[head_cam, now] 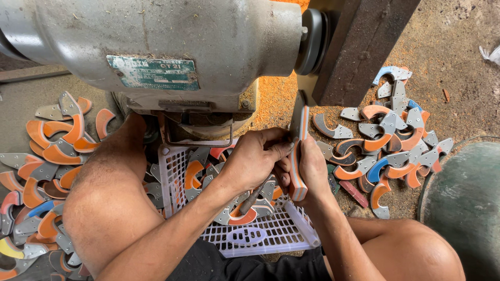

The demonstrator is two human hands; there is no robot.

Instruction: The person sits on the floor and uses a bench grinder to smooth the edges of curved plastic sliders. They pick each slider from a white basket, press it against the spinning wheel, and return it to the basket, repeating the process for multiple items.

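- Left hand point(258, 156) closed around a thin dark tool point(254, 198), which angles down toward the basket; fingertips pressed against the strip.
- Right hand point(311, 169) gripping a long layered strip point(298, 169), grey and orange, held edge-on and nearly upright just above the basket's far right corner.
- Top of the strip sits just below the grinder wheel point(312, 36) and beside the dark slanted block point(359, 47).
- White plastic basket point(271, 234), lattice walls and floor, sits on the floor between the person's knees. It holds curved, hook-shaped pieces point(200, 171) in grey, orange and white, heaped toward its far edge; the near part of the basket floor is bare lattice.
- Grey grinder motor point(156, 41) fills the top, with a green plate on its housing.
- Loose pile of the same curved pieces on the ground at left point(47, 156), mostly orange and grey, one yellow.
- Second loose pile at right point(396, 140), grey, orange, some blue.
- Orange dust point(276, 99) spread on the ground under the wheel.
- Round green rim point(463, 203) at the right edge; what it belongs to cannot be told.
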